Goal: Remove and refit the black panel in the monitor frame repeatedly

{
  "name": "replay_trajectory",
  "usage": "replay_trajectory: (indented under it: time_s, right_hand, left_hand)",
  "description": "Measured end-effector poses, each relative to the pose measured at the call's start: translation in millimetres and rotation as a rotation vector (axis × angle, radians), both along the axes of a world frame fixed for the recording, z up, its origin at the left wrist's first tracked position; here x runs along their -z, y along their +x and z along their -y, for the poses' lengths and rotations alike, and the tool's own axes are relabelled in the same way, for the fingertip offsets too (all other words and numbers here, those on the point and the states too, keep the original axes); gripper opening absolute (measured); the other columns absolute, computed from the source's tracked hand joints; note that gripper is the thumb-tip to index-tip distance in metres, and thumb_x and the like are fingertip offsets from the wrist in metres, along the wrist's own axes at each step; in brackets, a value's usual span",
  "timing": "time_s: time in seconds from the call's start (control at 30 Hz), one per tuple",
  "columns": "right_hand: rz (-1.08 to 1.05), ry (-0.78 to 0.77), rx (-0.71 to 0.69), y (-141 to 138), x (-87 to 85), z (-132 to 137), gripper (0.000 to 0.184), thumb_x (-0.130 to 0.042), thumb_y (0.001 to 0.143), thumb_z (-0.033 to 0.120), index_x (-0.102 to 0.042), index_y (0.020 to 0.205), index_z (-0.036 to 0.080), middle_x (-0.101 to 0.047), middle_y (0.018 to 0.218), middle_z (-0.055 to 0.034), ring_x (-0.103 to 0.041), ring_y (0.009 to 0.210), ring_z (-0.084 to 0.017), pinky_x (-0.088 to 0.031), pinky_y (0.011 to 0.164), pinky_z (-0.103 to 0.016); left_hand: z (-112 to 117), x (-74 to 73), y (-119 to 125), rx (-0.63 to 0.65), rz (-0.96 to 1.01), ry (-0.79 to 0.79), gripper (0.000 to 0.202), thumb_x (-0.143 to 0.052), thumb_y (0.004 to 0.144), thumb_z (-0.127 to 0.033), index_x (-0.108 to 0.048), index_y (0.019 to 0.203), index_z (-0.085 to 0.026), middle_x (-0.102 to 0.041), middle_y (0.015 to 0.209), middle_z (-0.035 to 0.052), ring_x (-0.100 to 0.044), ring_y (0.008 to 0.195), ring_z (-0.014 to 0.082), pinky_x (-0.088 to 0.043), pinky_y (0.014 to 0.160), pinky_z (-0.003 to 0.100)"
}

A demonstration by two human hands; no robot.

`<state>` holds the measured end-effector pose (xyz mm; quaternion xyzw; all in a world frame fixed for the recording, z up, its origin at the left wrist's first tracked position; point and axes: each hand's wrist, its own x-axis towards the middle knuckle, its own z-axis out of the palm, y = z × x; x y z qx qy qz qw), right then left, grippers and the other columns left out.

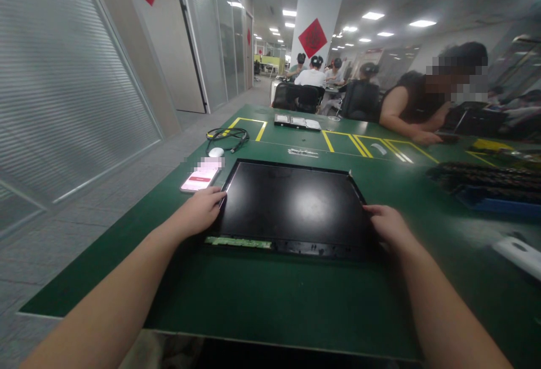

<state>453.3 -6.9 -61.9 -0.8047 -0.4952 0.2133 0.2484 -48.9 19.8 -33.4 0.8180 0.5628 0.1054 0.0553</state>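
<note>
Your hands are apart from each other, each clamped on one side of the panel [291,200]. Your left hand [205,208] grips the left edge; your right hand [389,225] grips the right edge, with its thumb along the rim and its other fingers partly hidden.

The panel is directly in front of you, over the middle of the green desk [274,301], dark face up. You cannot tell from this view whether its underside fully contacts the desk. A narrow green board [239,243] runs along the left part of the panel's near edge.

Beyond your left hand, near the panel's far left corner, locate the phone [200,179], its screen lit. A white mouse [216,152] sits just beyond the phone, and a coiled black cable [236,139] lies beyond the mouse. Yellow tape [328,141] marks the far part of the desk. At the far right, a co-worker [408,104] leans over the desk edge.
</note>
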Motion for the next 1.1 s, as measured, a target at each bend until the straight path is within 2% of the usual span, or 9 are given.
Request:
replay_trajectory:
  time_s: [0.17,0.33,0.43,0.63,0.77,0.97,1.1]
  right_hand:
    - [-0.150,-0.014,0.082,-1,0.7,1,0.061,-0.053,0.069,0.005,-0.074,0.126,0.014,-0.077,0.085,-0.0109,-0.069,0.069,-0.020,-0.051,0.062,-0.027]
    - [-0.166,-0.004,0.104,-5,-1.7,3,0.055,-0.054,0.074,0.010,-0.073,0.126,0.014,-0.075,0.079,-0.0087,-0.062,0.056,-0.016,-0.044,0.052,-0.025]
    - [-0.162,-0.003,0.099,-5,-2.8,3,0.053,-0.054,0.075,0.010,-0.073,0.124,0.012,-0.073,0.075,-0.0081,-0.060,0.054,-0.015,-0.044,0.052,-0.024]
    - [-0.190,-0.008,0.072,-5,-3.7,4,0.055,-0.053,0.075,0.011,-0.071,0.126,0.011,-0.074,0.077,-0.0095,-0.061,0.055,-0.016,-0.044,0.053,-0.025]
    - [-0.187,-0.010,0.075,-7,-5.5,5,0.054,-0.053,0.074,0.011,-0.071,0.125,0.012,-0.074,0.080,-0.0091,-0.058,0.053,-0.014,-0.041,0.051,-0.025]
    - [-0.191,-0.011,0.085,-10,-6.2,5,0.054,-0.053,0.074,0.011,-0.072,0.124,0.012,-0.067,0.065,-0.0047,-0.053,0.049,-0.014,-0.038,0.050,-0.025]
    - [-0.170,-0.020,0.066,-6,-1.9,3,0.055,-0.053,0.073,0.012,-0.070,0.126,0.011,-0.069,0.069,-0.0051,-0.055,0.051,-0.014,-0.039,0.051,-0.025]
  left_hand:
    - [-1,2.9,-2,0.001,-0.014,0.004,0.052,-0.044,0.086,-0.024,-0.073,0.127,-0.010,-0.066,0.138,0.0195,-0.063,0.126,0.0341,-0.046,0.112,0.045]
    - [-1,0.2,-1,0.001,-0.005,-0.012,0.052,-0.044,0.085,-0.025,-0.073,0.125,-0.009,-0.067,0.137,0.0209,-0.063,0.126,0.0352,-0.046,0.112,0.046]
    - [0,-1.9,-1,0.015,-0.009,-0.019,0.053,-0.043,0.086,-0.025,-0.073,0.126,-0.008,-0.066,0.137,0.0220,-0.063,0.126,0.0353,-0.046,0.112,0.046]
    - [0,0.8,-2,0.001,0.047,-0.004,0.051,-0.045,0.084,-0.027,-0.074,0.122,-0.013,-0.067,0.135,0.0202,-0.063,0.125,0.0379,-0.046,0.111,0.051]
    - [0,2.0,-2,0.000,0.037,-0.009,0.051,-0.046,0.083,-0.027,-0.074,0.123,-0.013,-0.067,0.136,0.0199,-0.063,0.125,0.0371,-0.046,0.111,0.049]
    - [-1,3.5,-2,-0.002,0.030,-0.001,0.053,-0.045,0.084,-0.027,-0.074,0.124,-0.010,-0.066,0.137,0.0215,-0.062,0.127,0.0375,-0.044,0.113,0.049]
    - [-1,2.7,-2,-0.007,0.003,-0.002,0.052,-0.044,0.086,-0.026,-0.073,0.125,-0.011,-0.066,0.138,0.0211,-0.062,0.127,0.0365,-0.046,0.112,0.048]
